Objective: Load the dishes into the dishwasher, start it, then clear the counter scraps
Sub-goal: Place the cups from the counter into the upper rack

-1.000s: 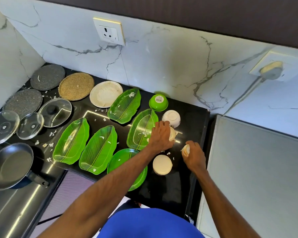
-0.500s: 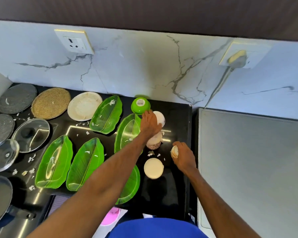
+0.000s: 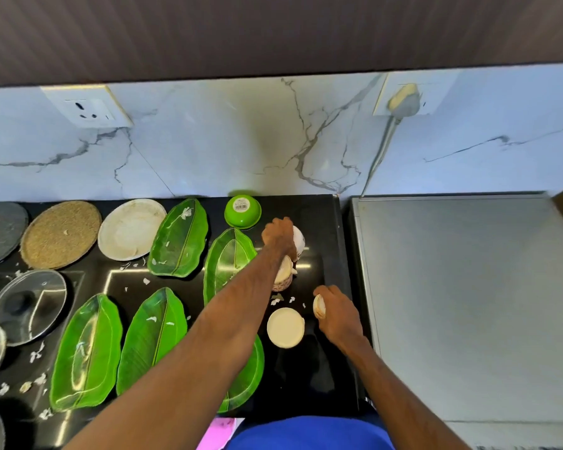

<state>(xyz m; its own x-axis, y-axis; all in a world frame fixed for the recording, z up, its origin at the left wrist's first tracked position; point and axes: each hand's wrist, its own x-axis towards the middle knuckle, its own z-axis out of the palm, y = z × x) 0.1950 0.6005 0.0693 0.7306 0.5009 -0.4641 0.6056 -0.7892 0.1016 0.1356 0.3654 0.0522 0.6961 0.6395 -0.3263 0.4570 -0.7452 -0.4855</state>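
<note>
The dishes were spread over a black counter (image 3: 322, 228) filling the lower left and centre of the frame. The left hand (image 3: 278, 235) reached to the centre, fingers curled over a white bowl (image 3: 299, 239) and gripping it. The right hand (image 3: 337, 315), lower and to the right, was clamped round a small cream bowl (image 3: 319, 307) tilted on its side. Between them a patterned bowl (image 3: 282, 279) sat half under the left forearm, and an upturned cream bowl (image 3: 285, 327) stood just beside the right hand. That made four pale bowls, plus one green bowl (image 3: 242, 211) upside down by the wall (a barcode sticker on its base).

Four leaf-shaped green plates (image 3: 179, 238) lay glossy and veined, flecked with white; a fifth green plate (image 3: 246, 378) was partly hidden under the forearm. One round white plate (image 3: 130, 233) sat in the back row beside one woven mat (image 3: 61, 233) and a grey disc (image 3: 0, 233). Two glass lids (image 3: 26, 305) showed plainly at the left edge. White scraps (image 3: 146, 281) dotted the counter among the plates.
</note>
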